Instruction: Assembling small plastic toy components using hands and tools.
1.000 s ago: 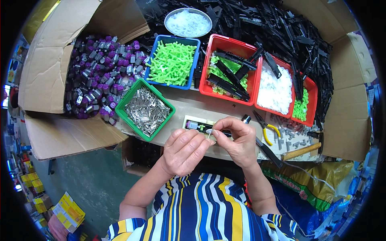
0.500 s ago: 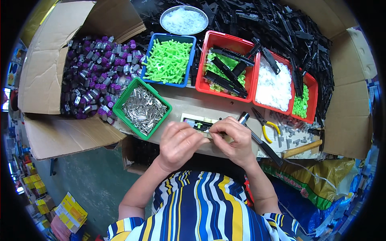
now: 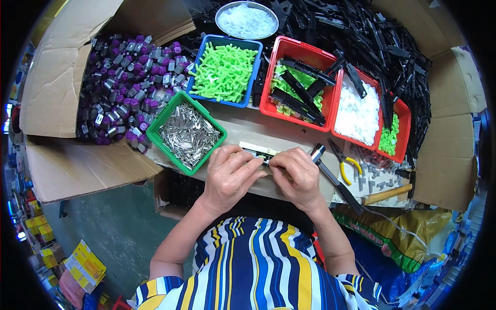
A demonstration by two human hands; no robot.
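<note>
Nearest, at the bottom centre of the frame, a striped shirt [image 3: 258, 268] in blue, yellow and white fills the lower edge, with both bare forearms rising from it; just above, in the middle of the frame, the left hand [image 3: 229, 175] and the right hand [image 3: 295, 174] meet over a cardboard work surface [image 3: 258, 132], fingers curled and pinched on a small black part [image 3: 262, 153] held between the two sets of fingertips, close over the cardboard, though whether it touches I cannot tell; just right of the right hand lies a metal-tipped tool with a dark handle [image 3: 330, 173], and beyond it yellow-handled pliers [image 3: 345, 161] and a wooden stick [image 3: 387, 195]; left of the hands a green tray [image 3: 155, 135] holds silvery metal pieces; farther up, a blue tray [image 3: 204, 51] carries bright green plastic pieces, and beside it a red tray [image 3: 271, 57] holds green pieces with black strips laid across; to its right another red tray [image 3: 408, 124] has white and green pieces; at upper left an open cardboard box [image 3: 57, 77] is heaped with purple and grey parts; at the top a round metal bowl [image 3: 223, 10] of white pieces sits beside a large pile of black plastic strips [image 3: 392, 46].
</note>
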